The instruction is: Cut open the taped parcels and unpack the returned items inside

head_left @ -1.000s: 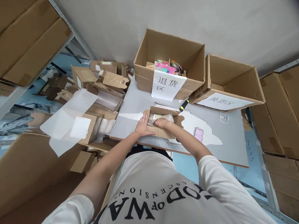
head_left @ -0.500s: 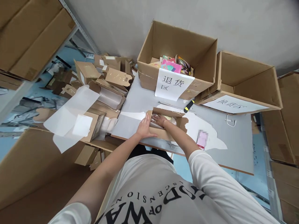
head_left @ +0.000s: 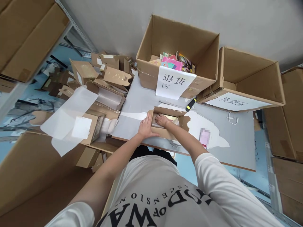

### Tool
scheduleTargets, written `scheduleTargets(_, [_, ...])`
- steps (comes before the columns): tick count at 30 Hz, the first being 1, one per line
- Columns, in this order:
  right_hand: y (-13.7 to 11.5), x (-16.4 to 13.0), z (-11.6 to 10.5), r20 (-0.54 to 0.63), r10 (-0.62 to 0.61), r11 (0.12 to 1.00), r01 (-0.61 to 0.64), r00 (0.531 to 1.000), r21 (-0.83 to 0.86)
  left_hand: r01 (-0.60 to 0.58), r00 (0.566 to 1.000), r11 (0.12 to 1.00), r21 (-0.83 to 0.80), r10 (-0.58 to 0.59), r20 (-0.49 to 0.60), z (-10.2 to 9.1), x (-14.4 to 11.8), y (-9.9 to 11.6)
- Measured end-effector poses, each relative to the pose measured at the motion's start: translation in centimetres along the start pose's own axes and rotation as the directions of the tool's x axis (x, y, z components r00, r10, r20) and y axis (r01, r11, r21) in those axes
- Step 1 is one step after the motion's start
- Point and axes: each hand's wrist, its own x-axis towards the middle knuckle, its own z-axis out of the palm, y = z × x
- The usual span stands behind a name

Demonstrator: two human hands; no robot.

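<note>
1. Head view, far left: translucent sheet [head_left: 75, 108] draped over opened cartons [head_left: 117, 75], off the left edge of the desk [head_left: 239, 135].
2. Left hand [head_left: 145, 127]: open, fingers against the small box's [head_left: 165, 133] left end, thumb along its front wall. Looks braced, not pinching.
3. Small box: top open, near the desk's front edge, left of middle. Thin card, I'd guess light and easily bent; hold it by the end or the long wall, low down.
4. Wrapped item [head_left: 174, 120]: inside the small box, partly under the hand. Wrap looks like clear film: probably slick, soft outside. Contents can't be made out, so treat as fragile. Best hold: around the body, not by loose film.
5. Right hand [head_left: 161, 119]: reaches into the box, over the item. Fingertips hidden; can't tell if it grips.
6. Back edge: large carton [head_left: 146, 72] with colourful packs [head_left: 174, 63] inside, paper sign on front. Black-and-yellow cutter [head_left: 191, 104] just in front.
7. Right of small box: phone [head_left: 204, 138], near the front edge.
8. Back right corner: second large carton [head_left: 258, 75], also signed.
</note>
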Motion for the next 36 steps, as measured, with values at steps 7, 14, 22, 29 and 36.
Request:
scheduleTargets(7, [-0.5,-1.9,-2.7,0.048,0.086,0.996,-0.087,0.995,0.021,-0.001,1.000,1.000,-0.011,0.001,-0.021,0.0,-0.1,0.1])
scheduleTargets(14, [0.5,-5.9,-6.2,0.002,0.147,0.987,-0.147,0.989,0.063,0.012,1.000,1.000,0.012,-0.012,-0.025,-0.4,-0.2,0.2])
scheduleTargets(22, [2.7,-12.2,-10.5,-0.163,0.321,0.908,-0.253,0.933,0.335,0.036,0.999,0.999,0.036,-0.036,0.008,-1.0,0.3,0.5])
scheduleTargets(29, [5.7,-18.0,-14.1,-0.275,0.498,0.745,-0.243,0.822,0.622,0.134,0.983,0.989,-0.065,-0.125,0.132,-3.7,2.2,0.8])
scheduleTargets(36, [4.3,-20.0,-12.8,-0.243,0.519,0.360,0.048,0.820,0.932,-0.039,0.995,0.754,-0.656,-0.030,-0.094,-7.7,0.6,5.0])
